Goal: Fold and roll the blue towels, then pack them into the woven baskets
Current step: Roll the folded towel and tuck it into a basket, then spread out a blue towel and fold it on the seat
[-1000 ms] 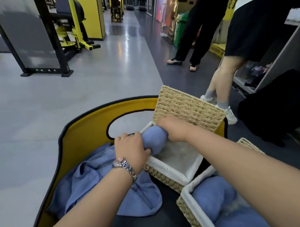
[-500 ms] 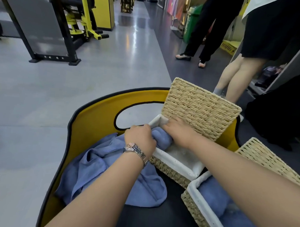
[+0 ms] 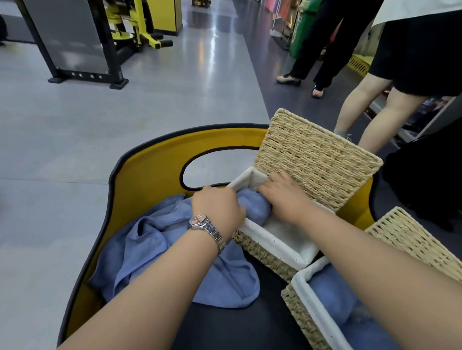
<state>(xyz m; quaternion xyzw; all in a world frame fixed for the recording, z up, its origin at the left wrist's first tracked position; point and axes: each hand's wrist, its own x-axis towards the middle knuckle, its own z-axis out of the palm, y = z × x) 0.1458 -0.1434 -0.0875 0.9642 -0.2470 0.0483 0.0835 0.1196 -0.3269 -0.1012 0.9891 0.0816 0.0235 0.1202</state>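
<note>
blue rolled towel [image 3: 253, 207], tan woven basket [image 3: 264, 250] with white liner [image 3: 282, 238]; yellow, black-edged cart wall [image 3: 151, 166]

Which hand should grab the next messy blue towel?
Probably the left hand. It sits at the basket's near rim, right beside the loose blue towels. The right hand is deeper inside, pressing the rolled towel.
</note>
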